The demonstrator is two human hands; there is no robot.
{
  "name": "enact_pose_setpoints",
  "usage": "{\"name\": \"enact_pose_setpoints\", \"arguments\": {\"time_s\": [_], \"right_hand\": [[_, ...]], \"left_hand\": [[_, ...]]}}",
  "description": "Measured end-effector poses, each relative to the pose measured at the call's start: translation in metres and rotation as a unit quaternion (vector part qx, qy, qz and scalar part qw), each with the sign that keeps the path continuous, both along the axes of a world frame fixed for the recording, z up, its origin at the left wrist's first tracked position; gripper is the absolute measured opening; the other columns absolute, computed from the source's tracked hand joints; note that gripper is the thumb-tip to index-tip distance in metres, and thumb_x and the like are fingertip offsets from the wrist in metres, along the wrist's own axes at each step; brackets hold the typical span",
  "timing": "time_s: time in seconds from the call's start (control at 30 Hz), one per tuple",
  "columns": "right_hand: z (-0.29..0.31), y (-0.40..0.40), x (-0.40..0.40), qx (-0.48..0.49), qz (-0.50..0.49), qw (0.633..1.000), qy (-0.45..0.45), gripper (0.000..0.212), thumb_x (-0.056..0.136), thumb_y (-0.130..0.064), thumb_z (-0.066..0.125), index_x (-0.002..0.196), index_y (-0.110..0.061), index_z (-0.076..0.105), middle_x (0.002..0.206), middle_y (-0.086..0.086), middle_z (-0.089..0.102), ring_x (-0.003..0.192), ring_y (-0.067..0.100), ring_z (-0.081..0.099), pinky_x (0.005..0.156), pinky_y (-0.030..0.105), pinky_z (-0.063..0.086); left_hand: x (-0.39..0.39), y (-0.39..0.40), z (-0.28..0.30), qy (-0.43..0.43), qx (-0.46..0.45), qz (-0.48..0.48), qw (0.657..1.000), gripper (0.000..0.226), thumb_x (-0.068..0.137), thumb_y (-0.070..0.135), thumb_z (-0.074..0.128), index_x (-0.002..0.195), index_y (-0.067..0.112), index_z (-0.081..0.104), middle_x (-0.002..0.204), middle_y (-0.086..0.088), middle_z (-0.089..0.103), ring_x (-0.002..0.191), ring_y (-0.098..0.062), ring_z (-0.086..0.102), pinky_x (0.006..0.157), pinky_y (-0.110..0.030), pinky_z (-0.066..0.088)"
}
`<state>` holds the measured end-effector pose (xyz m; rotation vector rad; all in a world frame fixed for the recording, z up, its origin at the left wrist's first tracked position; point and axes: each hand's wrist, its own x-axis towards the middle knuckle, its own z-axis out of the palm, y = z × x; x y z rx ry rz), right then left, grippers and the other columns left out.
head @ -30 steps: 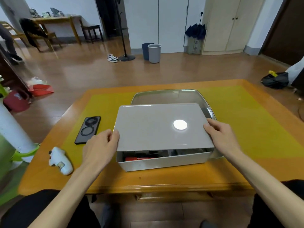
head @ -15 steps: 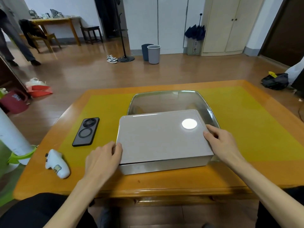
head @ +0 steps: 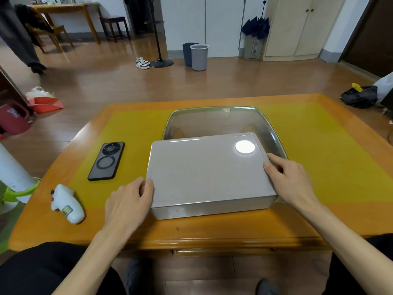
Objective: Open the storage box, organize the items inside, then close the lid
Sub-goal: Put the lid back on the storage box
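A grey storage box [head: 212, 210] stands near the front edge of the table, and its flat grey lid [head: 204, 171] lies down on it with no gap showing. The contents are hidden. My left hand [head: 127, 203] holds the lid's left edge near the front corner with curled fingers. At the right edge my right hand [head: 291, 179] grips the lid, thumb on top and fingers down the side.
A clear glass tray [head: 212, 120] lies right behind the box, partly under it. A black phone [head: 106, 161] and a white controller [head: 67, 204] lie to the left on the orange table [head: 191, 233] with its yellow mat [head: 329, 156]. A person's leg shows far left.
The lid was raised at the front, showing items inside; both hands have lowered it onto the box, and the gap is gone.
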<state>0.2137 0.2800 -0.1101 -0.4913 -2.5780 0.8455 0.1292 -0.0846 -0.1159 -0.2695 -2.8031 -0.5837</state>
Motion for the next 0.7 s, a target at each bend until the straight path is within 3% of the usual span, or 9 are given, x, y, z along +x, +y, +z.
{"name": "enact_pose_setpoints", "arguments": {"time_s": [0.13,0.23,0.3,0.37,0.4,0.5,0.6,0.7], "right_hand": [[-0.001,0.004,0.0,0.07,-0.015,0.997,-0.016,0.041,0.101,-0.048,0.042,0.108,-0.017,0.066,0.079,0.0,0.071,0.072,0.02,0.062,0.057,0.043,0.056],[-0.003,0.003,0.001,0.116,-0.012,0.993,-0.022,0.036,0.101,-0.049,0.04,0.102,-0.023,0.065,0.065,-0.007,0.062,0.061,0.014,0.057,0.047,0.035,0.05],[-0.005,0.003,0.001,0.112,-0.015,0.993,-0.02,0.035,0.102,-0.047,0.041,0.103,-0.021,0.065,0.065,-0.007,0.06,0.061,0.014,0.056,0.048,0.035,0.05],[-0.008,0.003,0.0,0.098,-0.009,0.995,-0.018,0.034,0.103,-0.045,0.042,0.101,-0.02,0.065,0.07,-0.005,0.058,0.065,0.014,0.056,0.052,0.039,0.051],[-0.009,0.003,0.0,0.081,-0.003,0.997,-0.014,0.034,0.103,-0.044,0.042,0.101,-0.019,0.065,0.073,-0.004,0.056,0.068,0.014,0.055,0.054,0.04,0.05],[-0.015,0.002,-0.001,-0.051,0.013,0.998,0.027,0.035,0.103,-0.038,0.042,0.111,-0.015,0.068,0.087,-0.005,0.064,0.083,0.014,0.058,0.072,0.043,0.05],[-0.021,0.001,-0.004,-0.17,0.003,0.984,0.052,0.034,0.105,-0.029,0.047,0.134,-0.027,0.066,0.099,-0.027,0.067,0.097,0.005,0.06,0.084,0.041,0.05],[-0.022,0.004,-0.013,-0.22,0.003,0.973,0.065,0.035,0.105,-0.029,0.049,0.137,-0.03,0.063,0.111,-0.038,0.064,0.108,-0.002,0.06,0.092,0.036,0.051]], "left_hand": [[-0.002,-0.001,0.002,0.012,-0.039,0.012,0.999,0.05,0.096,0.051,0.038,0.059,0.018,0.04,0.046,0.002,0.046,0.045,-0.017,0.045,0.044,-0.027,0.026],[-0.001,0.0,0.0,-0.008,-0.075,0.02,0.997,0.049,0.094,0.058,0.031,0.063,0.022,0.042,0.049,0.003,0.048,0.046,-0.017,0.046,0.045,-0.027,0.029],[-0.002,0.001,-0.004,-0.041,-0.065,0.028,0.997,0.044,0.094,0.061,0.026,0.077,0.025,0.045,0.058,0.006,0.053,0.052,-0.015,0.048,0.047,-0.029,0.031],[-0.003,0.001,-0.01,-0.088,0.012,-0.008,0.996,0.033,0.098,0.058,0.027,0.101,0.031,0.046,0.075,0.011,0.062,0.063,-0.011,0.055,0.051,-0.029,0.035],[-0.003,0.003,-0.012,-0.117,0.085,-0.041,0.989,0.026,0.1,0.054,0.029,0.11,0.037,0.046,0.086,0.014,0.065,0.071,-0.007,0.058,0.055,-0.03,0.039],[-0.001,0.013,-0.018,-0.171,0.26,-0.073,0.947,0.021,0.103,0.044,0.03,0.11,0.055,0.047,0.101,0.032,0.062,0.091,0.007,0.059,0.072,-0.034,0.048],[-0.008,0.021,-0.022,-0.184,0.298,-0.051,0.935,0.026,0.098,0.048,0.029,0.107,0.069,0.042,0.108,0.032,0.06,0.102,0.0,0.057,0.086,-0.043,0.05],[-0.024,0.029,-0.019,-0.185,0.314,-0.066,0.929,0.027,0.099,0.044,0.031,0.108,0.064,0.046,0.107,0.033,0.06,0.101,0.005,0.057,0.081,-0.037,0.048]]}}
